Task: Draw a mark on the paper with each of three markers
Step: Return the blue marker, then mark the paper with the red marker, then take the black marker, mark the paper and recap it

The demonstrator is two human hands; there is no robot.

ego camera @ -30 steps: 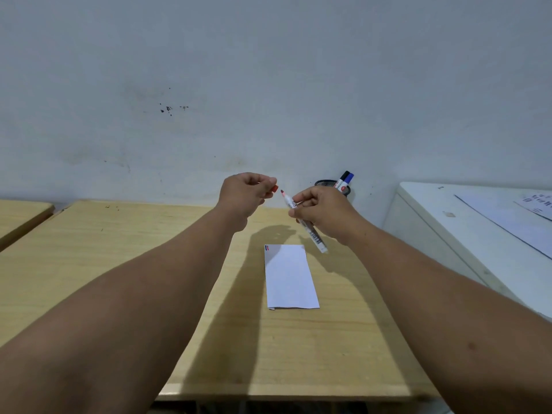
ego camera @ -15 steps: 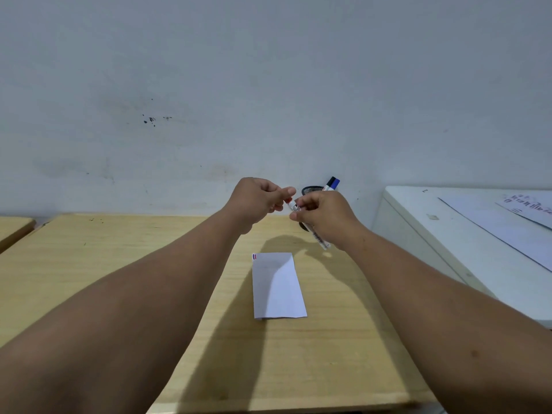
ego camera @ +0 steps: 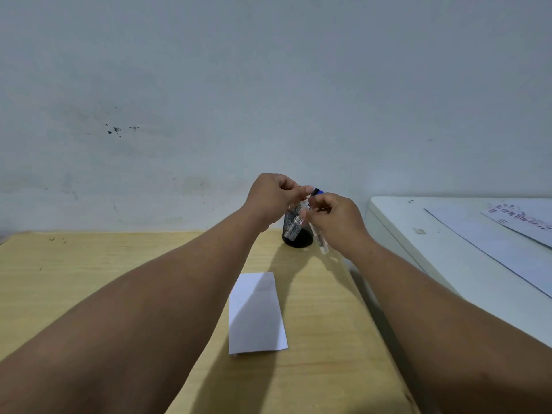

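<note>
My right hand (ego camera: 334,222) grips a white-barrelled marker (ego camera: 322,245) whose tail slants down and to the right. My left hand (ego camera: 271,198) meets it from the left, fingers pinched at the marker's tip end, which they hide along with the cap. Both hands hover just above a black mesh pen holder (ego camera: 298,239) at the back of the wooden desk (ego camera: 89,279). A blue-capped marker (ego camera: 318,192) sticks up from the holder behind my fingers. The white paper strip (ego camera: 257,315) lies flat on the desk below my hands, partly in their shadow.
A white cabinet top (ego camera: 424,243) with printed sheets (ego camera: 507,231) stands at the right, close to the desk's right edge. The grey wall (ego camera: 268,100) runs directly behind the desk and holder.
A second ago my hands were apart, the left holding a red cap and the right the uncapped red-tipped marker. They have come together, and the tip is now covered by my fingers.
</note>
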